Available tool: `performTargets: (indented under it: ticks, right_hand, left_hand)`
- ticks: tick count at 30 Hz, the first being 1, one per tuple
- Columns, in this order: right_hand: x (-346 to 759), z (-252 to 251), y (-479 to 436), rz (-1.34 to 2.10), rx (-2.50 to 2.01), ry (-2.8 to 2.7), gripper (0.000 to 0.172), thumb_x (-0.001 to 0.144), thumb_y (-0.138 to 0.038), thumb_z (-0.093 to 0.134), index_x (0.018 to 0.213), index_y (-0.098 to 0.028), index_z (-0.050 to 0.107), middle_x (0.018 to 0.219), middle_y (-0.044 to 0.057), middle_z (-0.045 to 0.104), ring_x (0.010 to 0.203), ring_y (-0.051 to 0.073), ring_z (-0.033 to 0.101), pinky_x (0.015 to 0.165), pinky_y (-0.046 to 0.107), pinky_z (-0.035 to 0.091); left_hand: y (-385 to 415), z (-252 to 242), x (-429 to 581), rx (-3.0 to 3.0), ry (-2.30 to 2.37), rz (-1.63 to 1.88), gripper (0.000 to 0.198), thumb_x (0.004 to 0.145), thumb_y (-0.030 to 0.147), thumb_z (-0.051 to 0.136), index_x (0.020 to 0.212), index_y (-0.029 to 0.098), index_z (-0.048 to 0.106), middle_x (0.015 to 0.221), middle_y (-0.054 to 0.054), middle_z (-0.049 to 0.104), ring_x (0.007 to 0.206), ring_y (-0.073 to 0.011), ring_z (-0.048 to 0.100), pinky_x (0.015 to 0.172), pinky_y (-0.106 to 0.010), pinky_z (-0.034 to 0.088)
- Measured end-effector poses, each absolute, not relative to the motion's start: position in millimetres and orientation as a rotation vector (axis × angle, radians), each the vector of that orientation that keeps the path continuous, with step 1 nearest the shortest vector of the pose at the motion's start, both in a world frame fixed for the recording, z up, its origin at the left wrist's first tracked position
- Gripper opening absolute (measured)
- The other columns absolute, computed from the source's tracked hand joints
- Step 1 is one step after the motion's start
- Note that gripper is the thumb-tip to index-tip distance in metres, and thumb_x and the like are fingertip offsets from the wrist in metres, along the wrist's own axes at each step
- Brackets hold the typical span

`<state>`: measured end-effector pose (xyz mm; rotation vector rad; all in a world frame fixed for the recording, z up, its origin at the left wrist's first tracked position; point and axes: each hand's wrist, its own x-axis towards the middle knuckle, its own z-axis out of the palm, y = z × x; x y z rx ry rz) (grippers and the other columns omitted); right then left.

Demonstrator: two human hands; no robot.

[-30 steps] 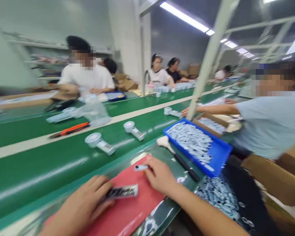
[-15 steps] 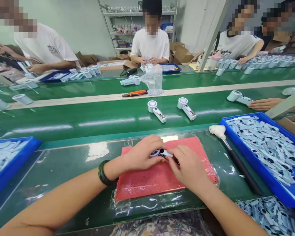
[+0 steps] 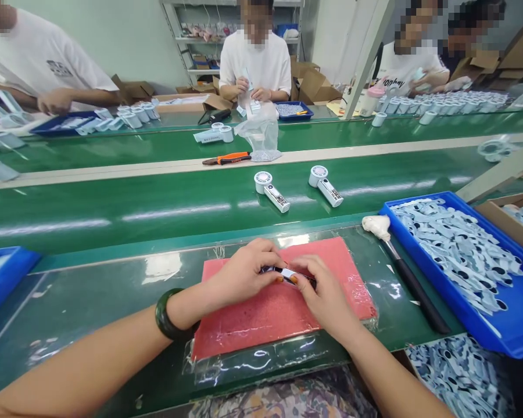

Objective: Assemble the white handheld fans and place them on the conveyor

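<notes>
Both hands are closed on a small light-blue handheld fan (image 3: 287,273) above the red pad (image 3: 239,334). My left hand (image 3: 249,271), below a dark green bangle (image 3: 168,313), wraps round the fan's head end and hides most of it. The fingers of my right hand (image 3: 325,290) pinch the handle, where a pale strip and a dark part show between the two thumbs. Just beyond the pad, two finished-looking fans, one (image 3: 272,191) on the left and another (image 3: 326,186) on the right, lie on the green conveyor belt (image 3: 178,212).
A rubber-type mallet with a white wrapped head (image 3: 377,225) lies right of the pad. Beside it stands a blue tray (image 3: 520,342) of pale handle parts. Another blue tray (image 3: 13,284) is at the left. Orange-handled pliers (image 3: 233,157) and a clear bag (image 3: 264,139) sit farther back. Co-workers sit opposite.
The fan in my hands has turned, and its round head is now mostly covered by my left fingers. The view has shifted slightly. At right, a co-worker's hand and a fan have left their earlier place.
</notes>
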<state>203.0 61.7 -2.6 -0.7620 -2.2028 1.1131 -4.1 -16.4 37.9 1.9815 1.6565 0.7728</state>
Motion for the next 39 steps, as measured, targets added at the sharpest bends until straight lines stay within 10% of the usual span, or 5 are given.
performTargets:
  ticks: [3,27,33,39]
  right_hand:
    - [207,-4,60,1.191,-0.782,-2.258,0.045,0.099,-0.024,0.053,0.143,-0.023,0.049,0.131,0.011,0.063,0.116,0.025,0.062,0.098,0.046,0.052]
    - [210,-10,34,0.835,-0.629,-2.551,0.037,0.097,-0.02,0.048,0.133,-0.016,0.057,0.123,0.014,0.064,0.11,0.033,0.055,0.093,0.053,0.047]
    - [227,-5,49,0.977,-0.615,-2.42,0.049,0.099,-0.033,0.051,0.145,-0.018,0.047,0.142,0.013,0.056,0.13,0.03,0.052,0.109,0.053,0.047]
    - [311,7,110,0.414,-0.996,-2.307,0.041,0.1,-0.04,0.045,0.141,-0.036,0.049,0.136,0.008,0.061,0.125,0.032,0.058,0.104,0.055,0.052]
  left_hand:
    - [-25,39,-3,2.066,1.64,0.785,0.011,0.093,0.017,0.067,0.101,0.023,0.073,0.107,-0.006,0.068,0.113,-0.0243,0.059,0.097,-0.04,0.051]
    - [-58,22,19,2.401,1.758,0.788,0.015,0.099,0.017,0.054,0.109,0.02,0.064,0.113,-0.007,0.072,0.114,-0.0257,0.063,0.106,-0.048,0.049]
    - [-42,46,15,2.47,1.93,0.198,0.014,0.095,0.019,0.061,0.109,0.017,0.063,0.111,-0.009,0.067,0.112,-0.0267,0.058,0.102,-0.044,0.049]
    - [21,73,-72,2.593,1.999,-0.004,0.016,0.085,0.007,0.066,0.098,0.016,0.069,0.113,-0.012,0.065,0.112,-0.0295,0.058,0.098,-0.044,0.049]
